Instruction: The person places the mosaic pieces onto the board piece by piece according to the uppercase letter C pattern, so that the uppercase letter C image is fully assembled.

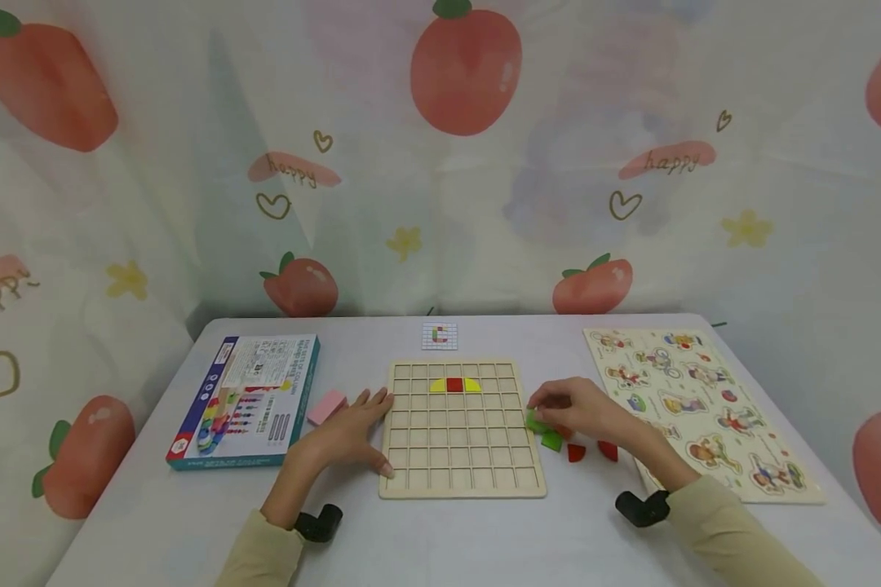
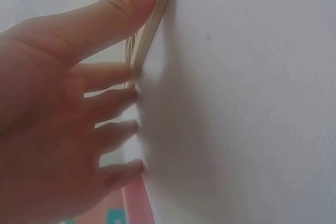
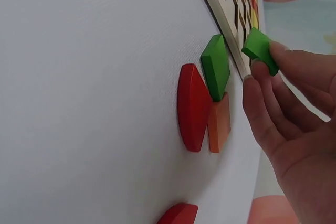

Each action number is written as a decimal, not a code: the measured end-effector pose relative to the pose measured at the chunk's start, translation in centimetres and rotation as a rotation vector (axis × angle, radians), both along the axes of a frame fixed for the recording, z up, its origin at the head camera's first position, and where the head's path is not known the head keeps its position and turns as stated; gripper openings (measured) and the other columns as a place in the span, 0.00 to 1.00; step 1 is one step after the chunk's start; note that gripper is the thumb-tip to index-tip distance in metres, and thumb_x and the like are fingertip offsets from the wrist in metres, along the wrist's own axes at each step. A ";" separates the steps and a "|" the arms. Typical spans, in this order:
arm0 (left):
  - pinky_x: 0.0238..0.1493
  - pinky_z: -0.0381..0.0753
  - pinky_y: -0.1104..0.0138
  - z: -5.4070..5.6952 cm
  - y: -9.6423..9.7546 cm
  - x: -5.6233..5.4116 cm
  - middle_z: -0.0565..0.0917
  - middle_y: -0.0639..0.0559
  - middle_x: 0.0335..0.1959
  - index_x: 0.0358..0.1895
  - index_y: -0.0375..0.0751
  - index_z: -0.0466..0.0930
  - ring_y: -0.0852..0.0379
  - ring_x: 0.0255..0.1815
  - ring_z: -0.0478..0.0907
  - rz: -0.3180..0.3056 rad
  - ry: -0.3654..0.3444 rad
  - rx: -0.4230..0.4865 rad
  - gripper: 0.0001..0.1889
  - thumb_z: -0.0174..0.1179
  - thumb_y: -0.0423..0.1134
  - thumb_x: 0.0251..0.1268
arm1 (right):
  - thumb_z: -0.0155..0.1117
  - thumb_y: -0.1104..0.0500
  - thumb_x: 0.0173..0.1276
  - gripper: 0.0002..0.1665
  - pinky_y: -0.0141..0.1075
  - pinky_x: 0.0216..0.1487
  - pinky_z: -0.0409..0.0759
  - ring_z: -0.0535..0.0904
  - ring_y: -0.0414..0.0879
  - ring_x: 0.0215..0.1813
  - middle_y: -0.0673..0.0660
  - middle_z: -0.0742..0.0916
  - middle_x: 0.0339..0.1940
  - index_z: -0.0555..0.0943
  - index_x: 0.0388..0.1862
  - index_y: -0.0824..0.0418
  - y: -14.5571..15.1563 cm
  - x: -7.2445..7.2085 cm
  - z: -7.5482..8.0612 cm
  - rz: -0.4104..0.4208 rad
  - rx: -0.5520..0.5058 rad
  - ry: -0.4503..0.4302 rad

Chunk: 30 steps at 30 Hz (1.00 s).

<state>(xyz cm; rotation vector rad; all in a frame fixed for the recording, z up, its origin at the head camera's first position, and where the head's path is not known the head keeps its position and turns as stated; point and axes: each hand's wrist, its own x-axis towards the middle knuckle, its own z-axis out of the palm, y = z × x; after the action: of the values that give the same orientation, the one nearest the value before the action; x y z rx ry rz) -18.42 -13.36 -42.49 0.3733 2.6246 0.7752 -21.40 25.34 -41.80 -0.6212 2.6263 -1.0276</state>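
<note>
A wooden grid board (image 1: 462, 493) lies at the middle of the table, with a red square (image 1: 454, 385) between two yellow rounded pieces in an upper row. My left hand (image 1: 345, 430), fingers spread, rests at the board's left edge; its thumb (image 2: 121, 9) touches the rim. Just off the right edge, my right hand (image 1: 583, 408) pinches a green block (image 3: 257, 51) between thumb and fingertips. Below that hand lie another green block (image 3: 214, 69), a red curved-edge block (image 3: 190, 108), an orange block (image 3: 220, 124) and a second red block (image 3: 179, 214).
Beside the left hand lies a pink block (image 1: 326, 407), close to a flat printed box (image 1: 264, 444). A small gridded card (image 1: 439, 336) with a coloured pattern lies behind the board. On the right, a picture puzzle board (image 1: 741, 493) lies partly under the right forearm.
</note>
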 end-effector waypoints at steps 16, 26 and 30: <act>0.81 0.52 0.39 0.0 0.0 -0.2 0.56 0.48 0.84 0.81 0.44 0.59 0.42 0.87 0.43 -0.002 -0.004 -0.004 0.58 0.83 0.46 0.44 | 0.68 0.64 0.70 0.13 0.35 0.52 0.84 0.85 0.46 0.46 0.55 0.88 0.45 0.87 0.52 0.60 -4.3 -2.0 -0.6 -0.032 -0.102 -0.034; 0.81 0.50 0.39 -0.1 0.1 -0.2 0.56 0.48 0.84 0.81 0.44 0.60 0.43 0.87 0.43 0.003 -0.009 -0.006 0.58 0.84 0.46 0.43 | 0.71 0.65 0.67 0.19 0.37 0.50 0.83 0.85 0.43 0.43 0.56 0.89 0.45 0.86 0.57 0.65 -7.6 -3.0 -0.5 -0.023 -0.139 -0.076; 0.81 0.49 0.39 -0.2 0.0 -0.1 0.56 0.47 0.84 0.81 0.43 0.60 0.42 0.87 0.43 0.005 -0.008 -0.009 0.59 0.84 0.46 0.43 | 0.73 0.64 0.65 0.18 0.35 0.49 0.83 0.85 0.42 0.43 0.56 0.91 0.45 0.87 0.54 0.64 -8.9 -3.3 -0.5 -0.024 -0.149 -0.075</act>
<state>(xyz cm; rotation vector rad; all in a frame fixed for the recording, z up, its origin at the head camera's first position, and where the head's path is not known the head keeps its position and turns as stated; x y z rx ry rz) -18.53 -13.34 -42.65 0.3603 2.6217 0.7646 -24.71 16.48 -42.34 -0.5716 2.5154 -1.2378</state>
